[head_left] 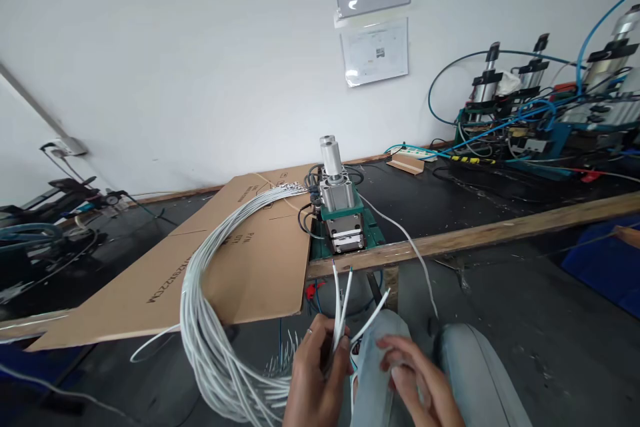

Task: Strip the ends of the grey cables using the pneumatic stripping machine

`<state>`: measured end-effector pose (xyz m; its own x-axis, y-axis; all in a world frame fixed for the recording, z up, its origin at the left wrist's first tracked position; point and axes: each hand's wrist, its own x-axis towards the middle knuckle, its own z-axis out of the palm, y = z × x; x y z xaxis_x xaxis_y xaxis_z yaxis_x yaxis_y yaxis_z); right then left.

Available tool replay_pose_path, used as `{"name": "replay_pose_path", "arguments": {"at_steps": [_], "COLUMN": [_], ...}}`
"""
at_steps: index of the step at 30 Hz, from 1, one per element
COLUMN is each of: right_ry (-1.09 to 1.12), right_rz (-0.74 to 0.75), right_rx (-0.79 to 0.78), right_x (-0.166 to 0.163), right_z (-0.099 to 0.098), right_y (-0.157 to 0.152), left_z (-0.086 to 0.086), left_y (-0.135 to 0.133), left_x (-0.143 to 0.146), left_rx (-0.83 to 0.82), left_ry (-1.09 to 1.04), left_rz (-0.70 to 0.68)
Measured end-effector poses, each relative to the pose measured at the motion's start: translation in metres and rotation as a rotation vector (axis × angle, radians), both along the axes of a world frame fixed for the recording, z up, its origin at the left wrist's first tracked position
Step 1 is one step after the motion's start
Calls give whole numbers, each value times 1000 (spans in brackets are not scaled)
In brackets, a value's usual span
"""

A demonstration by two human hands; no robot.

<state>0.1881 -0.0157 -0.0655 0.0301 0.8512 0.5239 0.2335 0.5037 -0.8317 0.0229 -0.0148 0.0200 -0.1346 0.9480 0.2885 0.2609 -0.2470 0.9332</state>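
My left hand (320,367) is closed around a few white cables (342,310), their cut ends pointing up and fanning apart. One of these cables leans off to the right, over my knee. To the right, my right hand (415,373) is held above my lap with its fingers loosely curled and apart, and nothing shows in it. A thick bundle of white cables (200,320) curves from the bench down to the left of my left hand. Beyond my hands stands a small pneumatic machine (340,203) with a metal cylinder on a green base.
Flattened cardboard (270,267) lies under the cable bundle and overhangs the bench edge. The wooden bench edge (475,227) runs across in front of me. More pneumatic machines (530,93) with blue hoses stand at the right; dark equipment (45,233) sits at the left.
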Motion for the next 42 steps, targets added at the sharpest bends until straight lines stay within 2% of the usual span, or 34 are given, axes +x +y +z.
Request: {"name": "replay_pose_path", "arguments": {"at_steps": [3,5,6,9,11,13,15,17,21,23,29,33,36,42], "right_ry": [92,132,167,210,150,68,7,-38,-39,-42,-140,-88,-71,-14], "right_rz": [83,122,123,121,128,146,191,215,183,178,317,316,333,548], "right_rx": [-12,-22,-35,-91,-50,54,147,184,228,197,-65,-95,-102,-164], "right_x": [-5,-13,-17,-30,-35,-40,-43,-46,-50,-51,-48,-45,-42,-38], "right_z": [56,78,84,80,71,64,61,62,64,62,56,62,69,75], "right_y": [16,22,22,12,0,-10,-16,-18,-18,-18,-20,-27,-29,-22], "left_z": [1,1,0,-3,0,8,21,32,38,35,30,32,34,35], "left_y": [-1,-3,-6,-18,-26,-30,-30,-28,-25,-26,-27,-27,-30,-35], "left_x": [0,-2,-3,-7,-8,-9,-11,-13,-20,-23,-27,-27,-27,-25], "left_rx": [26,15,8,6,-17,-102,-165,-194,-224,-242,-265,-236,-152,-49], "left_ry": [54,65,56,-18,-63,-87,-99,-118,-106,-109,-78,-28,15,165], "left_rz": [-37,-76,-74,107,216,147,-19,-122,-162,-158,-153,-172,-176,-185]}}
